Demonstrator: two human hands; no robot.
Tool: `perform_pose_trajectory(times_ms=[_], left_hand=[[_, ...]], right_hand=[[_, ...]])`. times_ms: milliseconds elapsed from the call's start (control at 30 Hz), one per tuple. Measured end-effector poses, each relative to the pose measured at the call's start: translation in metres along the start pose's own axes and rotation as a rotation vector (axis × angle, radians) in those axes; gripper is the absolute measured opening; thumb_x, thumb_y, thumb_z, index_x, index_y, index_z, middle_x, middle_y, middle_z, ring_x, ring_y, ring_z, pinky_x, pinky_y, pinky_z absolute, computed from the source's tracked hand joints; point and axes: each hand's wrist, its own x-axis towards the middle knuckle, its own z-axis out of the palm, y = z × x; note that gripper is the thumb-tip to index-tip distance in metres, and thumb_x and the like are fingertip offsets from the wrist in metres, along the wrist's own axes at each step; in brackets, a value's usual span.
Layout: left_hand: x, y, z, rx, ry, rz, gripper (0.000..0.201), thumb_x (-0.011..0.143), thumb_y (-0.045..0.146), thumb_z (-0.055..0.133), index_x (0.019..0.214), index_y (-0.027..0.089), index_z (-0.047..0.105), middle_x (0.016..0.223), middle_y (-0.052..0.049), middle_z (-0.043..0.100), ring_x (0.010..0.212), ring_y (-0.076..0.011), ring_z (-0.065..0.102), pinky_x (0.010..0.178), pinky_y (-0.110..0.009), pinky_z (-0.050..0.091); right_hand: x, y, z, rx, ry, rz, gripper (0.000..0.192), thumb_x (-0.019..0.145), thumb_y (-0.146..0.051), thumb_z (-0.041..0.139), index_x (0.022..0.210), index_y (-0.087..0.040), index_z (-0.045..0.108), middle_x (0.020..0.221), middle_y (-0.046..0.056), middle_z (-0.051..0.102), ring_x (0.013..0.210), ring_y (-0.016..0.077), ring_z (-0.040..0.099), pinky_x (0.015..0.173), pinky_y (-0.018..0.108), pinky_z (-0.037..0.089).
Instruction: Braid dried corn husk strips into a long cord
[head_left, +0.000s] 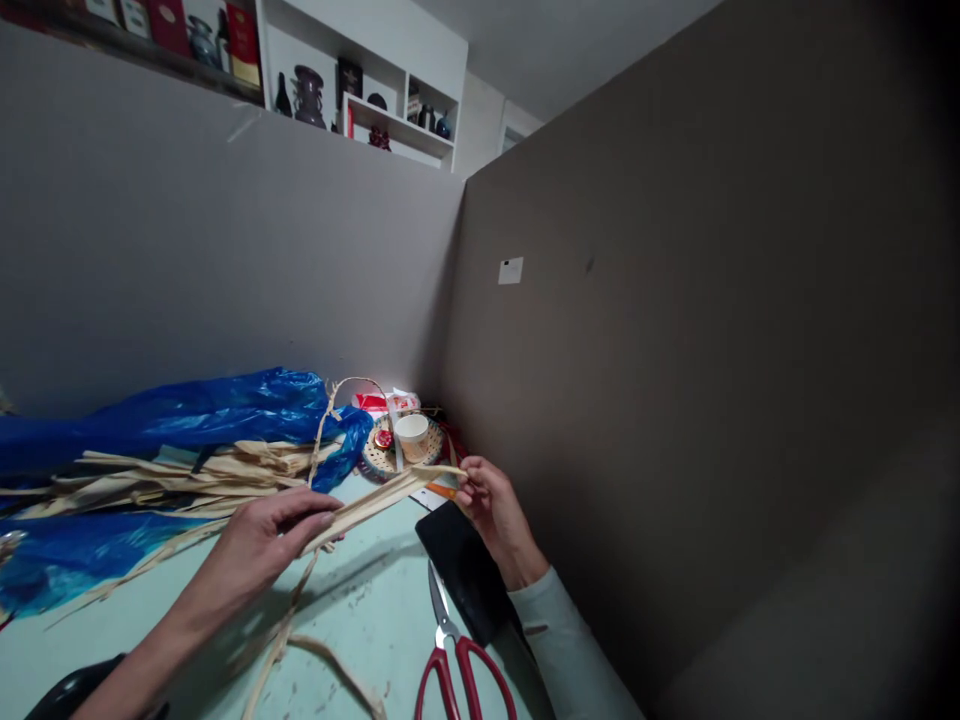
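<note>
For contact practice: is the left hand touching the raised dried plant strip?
Touching: in the head view, the left hand pinches the dried plant strip.

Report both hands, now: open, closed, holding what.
Left hand: closed, pinching the wide part of a pale dried plant strip.
Right hand: closed, pinching the same strip's narrow end.

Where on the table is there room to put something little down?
The biggest bare patch of table lies nearer you than the held strip, between scissors and loose strip. A smaller one: between the blue plastic and the black object, bottom left. It's crowded at the back, around the basket and cup, and left, around the dry strips.
</note>
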Motion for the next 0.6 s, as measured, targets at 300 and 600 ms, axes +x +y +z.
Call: perform_pose_trajectory(times_ms=[300,600], left_hand=[[-0.031,0.039,0.058,0.040,0.222,-0.128,0.025,0.076,0.050,0.053,0.074,0.027,0.063,0.055,0.005,0.061,0.045,-0.0154,0.050,0.049,-0.026,0.041],[-0.033,0.039,0.062,-0.348,0.091,-0.381,0.035,0.065,0.055,0.066,0.076,0.022,0.064,0.069,0.003,0.061,0.066,-0.0170,0.055,0.059,-0.025,0.043]], right_hand=[[-0.039,0.029,0.039,-0.033,-0.219,0.066,0.035,0.070,-0.039,0.081,0.094,-0.017,0.067,0.083,0.003,0.062,0.070,0.0138,0.057,0.061,0.024,0.048],[-0.043,0.031,0.035,-0.221,-0.353,0.041,0.018,0.067,-0.025,0.070,0.080,-0.013,0.068,0.073,0.000,0.062,0.065,0.0131,0.054,0.065,0.024,0.044]])
